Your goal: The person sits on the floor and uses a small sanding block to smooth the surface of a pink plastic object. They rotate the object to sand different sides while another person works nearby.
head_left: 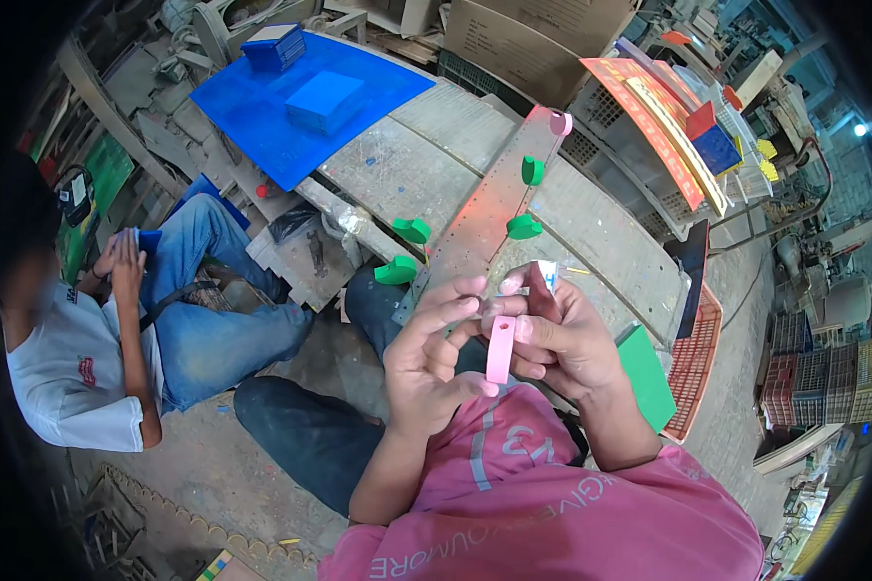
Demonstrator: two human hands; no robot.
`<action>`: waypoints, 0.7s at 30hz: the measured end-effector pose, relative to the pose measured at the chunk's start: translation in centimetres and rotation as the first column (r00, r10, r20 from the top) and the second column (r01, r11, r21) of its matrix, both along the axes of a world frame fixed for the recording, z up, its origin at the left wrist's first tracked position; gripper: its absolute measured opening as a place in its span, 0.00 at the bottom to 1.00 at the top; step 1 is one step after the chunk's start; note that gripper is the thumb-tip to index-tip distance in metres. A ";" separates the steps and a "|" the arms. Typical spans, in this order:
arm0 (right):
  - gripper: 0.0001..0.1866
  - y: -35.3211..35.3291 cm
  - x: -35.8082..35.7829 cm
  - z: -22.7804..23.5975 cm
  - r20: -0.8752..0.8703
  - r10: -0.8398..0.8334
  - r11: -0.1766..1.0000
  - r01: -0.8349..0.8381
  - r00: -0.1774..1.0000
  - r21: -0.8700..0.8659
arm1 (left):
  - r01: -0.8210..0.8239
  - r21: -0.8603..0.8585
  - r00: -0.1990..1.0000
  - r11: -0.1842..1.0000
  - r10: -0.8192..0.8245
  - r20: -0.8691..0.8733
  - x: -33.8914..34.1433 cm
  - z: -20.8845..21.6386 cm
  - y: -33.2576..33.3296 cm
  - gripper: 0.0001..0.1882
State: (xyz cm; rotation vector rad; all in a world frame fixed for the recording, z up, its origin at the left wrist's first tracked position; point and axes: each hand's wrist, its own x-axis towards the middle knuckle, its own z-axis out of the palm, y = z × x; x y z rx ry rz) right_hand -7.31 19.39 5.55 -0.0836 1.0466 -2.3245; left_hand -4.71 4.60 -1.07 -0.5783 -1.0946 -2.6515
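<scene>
In front of my chest, both hands hold a small pink wooden piece (500, 351) with a round hole near its upper end. My left hand (426, 353) pinches its lower end between curled fingers. The fingers of my right hand (576, 339) are closed at its upper end and also grip a folded strip (546, 289), dark red with a white side, which looks like sandpaper. Beyond my hands lies a long reddish board (484, 208) with rows of small holes. Green shaped pieces (524, 228) stand along both its sides, and another pink piece (560, 123) is at its far end.
A blue sheet (252, 107) bearing blue blocks (325, 101) covers the bench's far left. Another person (87, 358) sits at left, hands on a blue piece. At right are a green panel (647, 380), a red basket (700, 363) and an orange panel (639, 121). Cardboard boxes (523, 44) stand behind.
</scene>
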 end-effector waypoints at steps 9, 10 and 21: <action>0.14 -0.4 0.5 -0.6 0.062 0.039 0.999 -0.039 0.997 0.007 | -0.153 -0.237 0.986 0.959 0.131 -0.102 0.7 1.1 -0.5 0.29; 0.15 -0.4 0.5 -0.4 0.057 0.039 0.999 -0.040 0.998 0.017 | -0.156 -0.233 0.985 0.960 0.134 -0.108 0.6 1.1 -0.5 0.29; 0.10 -0.1 0.6 4.7 -0.634 0.138 0.720 0.363 0.761 0.592 | -0.214 -0.252 0.977 0.944 0.200 -0.078 1.2 1.5 -1.1 0.35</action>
